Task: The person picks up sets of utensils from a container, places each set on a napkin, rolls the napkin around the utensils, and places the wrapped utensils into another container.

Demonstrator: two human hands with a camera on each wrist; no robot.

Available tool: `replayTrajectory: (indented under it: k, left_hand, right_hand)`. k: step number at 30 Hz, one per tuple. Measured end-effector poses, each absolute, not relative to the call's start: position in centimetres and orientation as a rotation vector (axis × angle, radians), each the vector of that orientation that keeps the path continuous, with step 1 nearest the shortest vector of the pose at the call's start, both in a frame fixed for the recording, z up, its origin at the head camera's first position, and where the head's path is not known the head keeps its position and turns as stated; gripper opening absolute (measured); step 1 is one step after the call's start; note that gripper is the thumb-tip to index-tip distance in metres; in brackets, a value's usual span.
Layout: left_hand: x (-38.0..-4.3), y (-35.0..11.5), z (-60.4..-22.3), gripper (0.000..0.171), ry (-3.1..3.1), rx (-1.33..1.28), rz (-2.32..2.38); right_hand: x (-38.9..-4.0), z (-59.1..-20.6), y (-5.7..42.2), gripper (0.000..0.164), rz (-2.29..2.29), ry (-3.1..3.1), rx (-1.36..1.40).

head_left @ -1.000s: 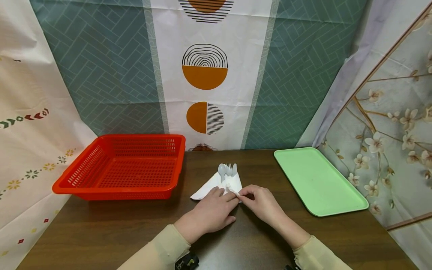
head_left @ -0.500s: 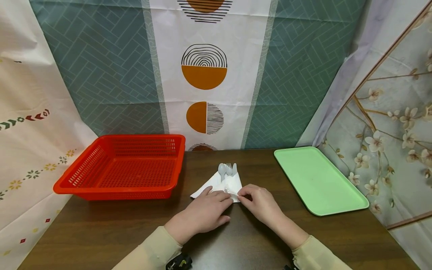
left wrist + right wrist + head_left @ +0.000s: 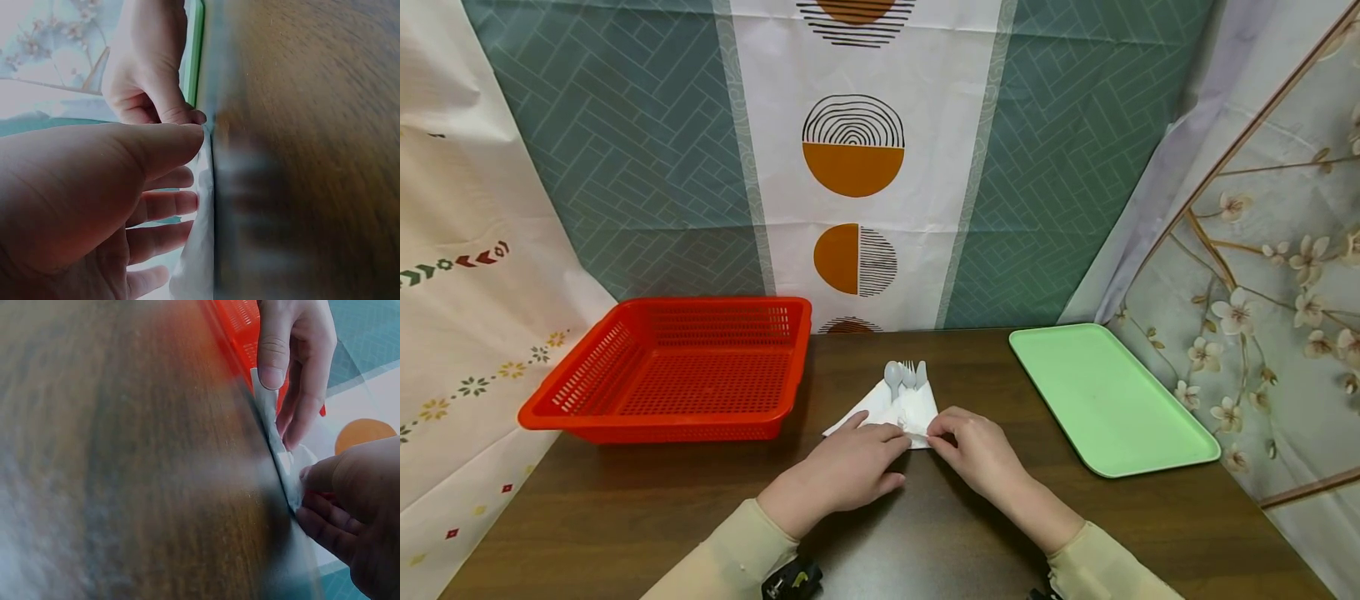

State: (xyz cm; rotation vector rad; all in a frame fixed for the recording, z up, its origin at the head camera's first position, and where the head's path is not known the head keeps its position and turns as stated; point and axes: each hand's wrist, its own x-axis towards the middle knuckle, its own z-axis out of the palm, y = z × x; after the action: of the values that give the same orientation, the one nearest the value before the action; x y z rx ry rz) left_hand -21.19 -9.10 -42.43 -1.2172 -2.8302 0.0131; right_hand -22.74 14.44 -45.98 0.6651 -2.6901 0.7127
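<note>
A white paper napkin (image 3: 919,408) lies folded on the table, wrapped round the lower part of a light grey spoon (image 3: 892,375), fork (image 3: 908,377) and knife (image 3: 921,375). Their heads stick out at its far end. My left hand (image 3: 844,468) rests its extended fingers on the napkin's near left part. From the right, my right hand (image 3: 977,450) pinches the napkin's near right edge between thumb and fingers. In the right wrist view, the napkin (image 3: 284,461) lies flat and thin under both hands. The utensils' handles are hidden inside it.
A red perforated basket (image 3: 700,425) stands at the left, with nothing in it. At the right lies a flat light green tray (image 3: 1112,400). Patterned cloths (image 3: 662,167) hang behind and beside the brown wooden table (image 3: 647,517).
My left hand has drawn back down and left, away from my right fingers, uncovering more of the napkin's middle. My right hand has hardly moved. The utensils stay in place.
</note>
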Motion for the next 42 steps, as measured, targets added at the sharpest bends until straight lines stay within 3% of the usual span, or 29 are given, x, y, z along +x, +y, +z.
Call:
replayTrajectory:
  k: [27, 42]
  left_hand:
    - [-21.3, -8.5, -43.1, 0.048, -2.760, -1.243, 0.047]
    - [-21.4, -8.6, -43.0, 0.043, -2.727, -1.265, 0.045]
  right_hand:
    - [-23.6, -46.3, 14.5, 0.021, 0.411, -2.570, 0.895]
    - [-23.8, -46.3, 14.2, 0.020, 0.422, -2.572, 0.820]
